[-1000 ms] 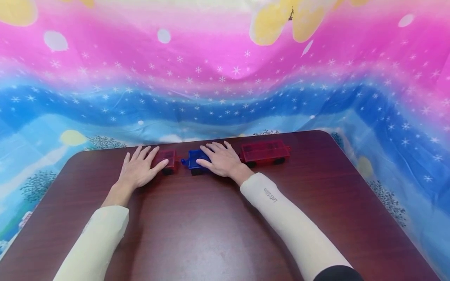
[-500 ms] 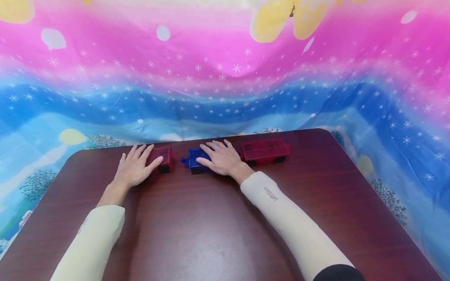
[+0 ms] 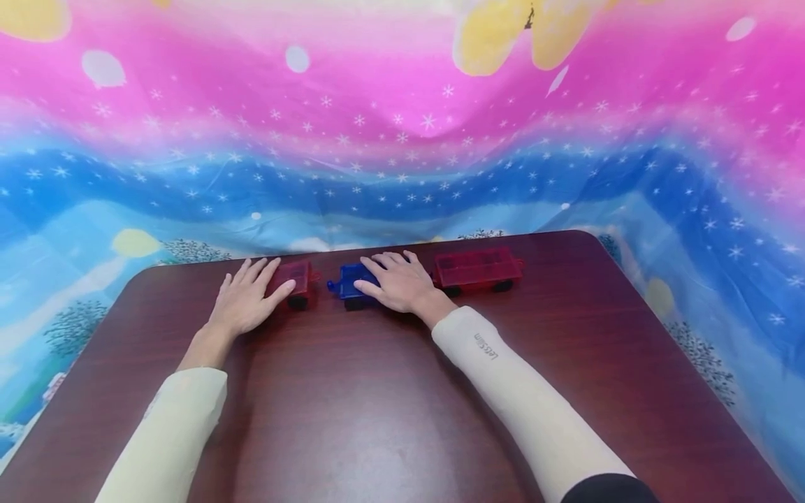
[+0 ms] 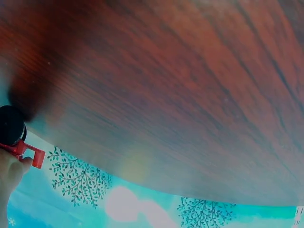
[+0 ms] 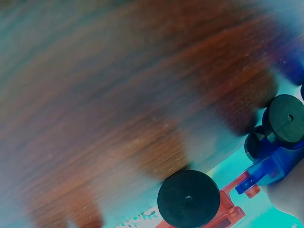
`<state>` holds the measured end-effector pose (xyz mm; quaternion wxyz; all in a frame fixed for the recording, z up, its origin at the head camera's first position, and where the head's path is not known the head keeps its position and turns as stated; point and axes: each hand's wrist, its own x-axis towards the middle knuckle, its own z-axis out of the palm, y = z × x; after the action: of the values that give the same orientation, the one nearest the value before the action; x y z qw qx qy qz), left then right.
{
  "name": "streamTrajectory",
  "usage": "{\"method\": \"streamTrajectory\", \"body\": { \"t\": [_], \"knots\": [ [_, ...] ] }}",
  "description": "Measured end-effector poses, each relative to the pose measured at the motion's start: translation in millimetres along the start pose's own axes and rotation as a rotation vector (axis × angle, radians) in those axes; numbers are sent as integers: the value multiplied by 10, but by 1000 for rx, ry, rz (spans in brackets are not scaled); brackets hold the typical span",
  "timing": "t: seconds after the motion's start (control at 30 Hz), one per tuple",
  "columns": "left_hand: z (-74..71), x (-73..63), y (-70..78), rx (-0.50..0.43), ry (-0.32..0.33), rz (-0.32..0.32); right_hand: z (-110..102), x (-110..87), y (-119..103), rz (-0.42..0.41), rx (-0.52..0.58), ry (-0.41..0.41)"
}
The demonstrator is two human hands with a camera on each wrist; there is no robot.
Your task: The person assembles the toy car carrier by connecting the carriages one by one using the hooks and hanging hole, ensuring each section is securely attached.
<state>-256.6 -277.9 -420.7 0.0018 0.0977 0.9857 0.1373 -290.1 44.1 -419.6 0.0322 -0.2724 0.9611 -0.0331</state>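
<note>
My left hand (image 3: 242, 297) lies with spread, straight fingers over a translucent red toy train car (image 3: 297, 279), thumb on its top. The car's black wheel (image 4: 11, 126) and a red coupling loop show in the left wrist view, beside part of the hand. My right hand (image 3: 402, 283) rests, fingers extended, on a blue toy train car (image 3: 349, 285) and covers its right part. A gap separates this car's left hook from the left red car's loop. At its other end, a blue hook (image 5: 256, 176) meets the loop of a longer red car (image 3: 478, 267).
All the cars stand in a row near the far edge of a dark brown wooden table (image 3: 352, 405). Behind that edge hangs a pink and blue printed cloth (image 3: 390, 154) with snowflakes and trees. White sleeves cover both forearms.
My left hand and the left red car have shifted left, widening the gap to the blue car. My right hand, the blue car and the longer red car have stayed in place.
</note>
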Motion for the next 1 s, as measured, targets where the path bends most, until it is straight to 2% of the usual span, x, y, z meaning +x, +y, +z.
{"method": "streamTrajectory", "body": {
  "t": [0.27, 0.6, 1.0],
  "knots": [
    [53, -29, 18, -12, -19, -11, 42, -25, -5, -3, -3, -15],
    [46, 28, 45, 5, 27, 10, 3, 11, -9, 8, -19, -3],
    [46, 41, 93, 15, 17, 26, 4, 21, -8, 3, -19, -2]
  ]
}}
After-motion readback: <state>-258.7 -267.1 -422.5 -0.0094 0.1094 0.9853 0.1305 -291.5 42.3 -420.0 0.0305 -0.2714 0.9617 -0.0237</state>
